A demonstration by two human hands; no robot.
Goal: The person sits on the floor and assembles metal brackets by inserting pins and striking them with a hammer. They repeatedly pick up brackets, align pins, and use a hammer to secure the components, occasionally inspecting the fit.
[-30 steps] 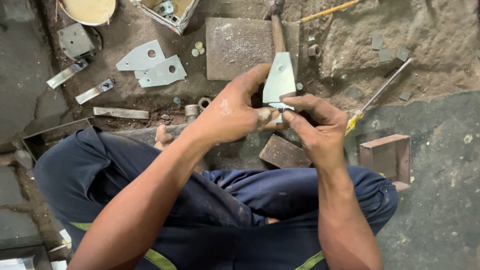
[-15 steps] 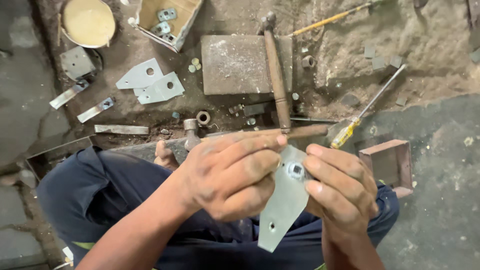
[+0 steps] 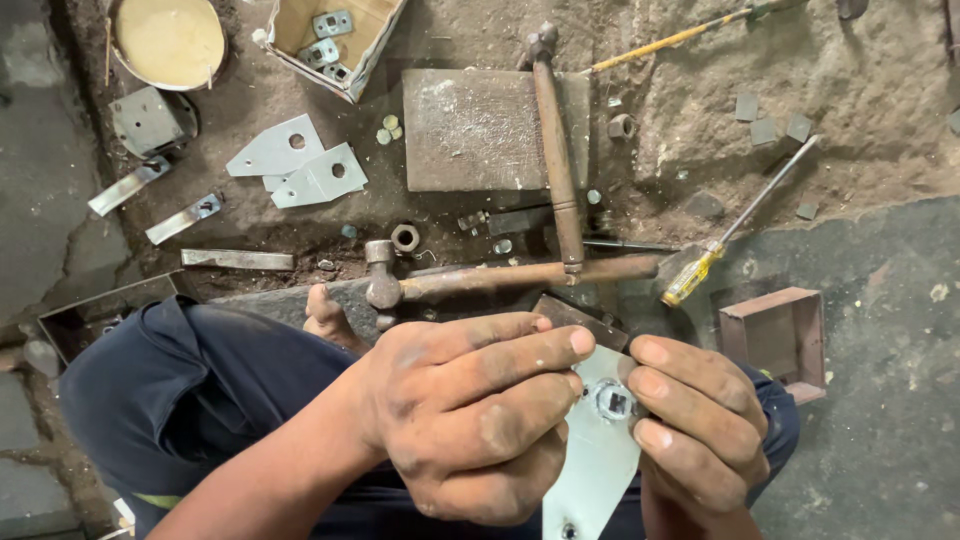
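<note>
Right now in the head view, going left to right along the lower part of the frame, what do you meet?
Dark blue trouser leg → left hand → grey metal plate with a square-holed fitting → right hand → rusty open metal box.

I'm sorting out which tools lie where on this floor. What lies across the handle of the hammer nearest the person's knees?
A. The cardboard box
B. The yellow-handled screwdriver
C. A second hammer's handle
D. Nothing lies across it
C: the second hammer runs down from the flat metal block and its handle end crosses the near hammer's handle, while the yellow-handled screwdriver lies apart to the right.
</note>
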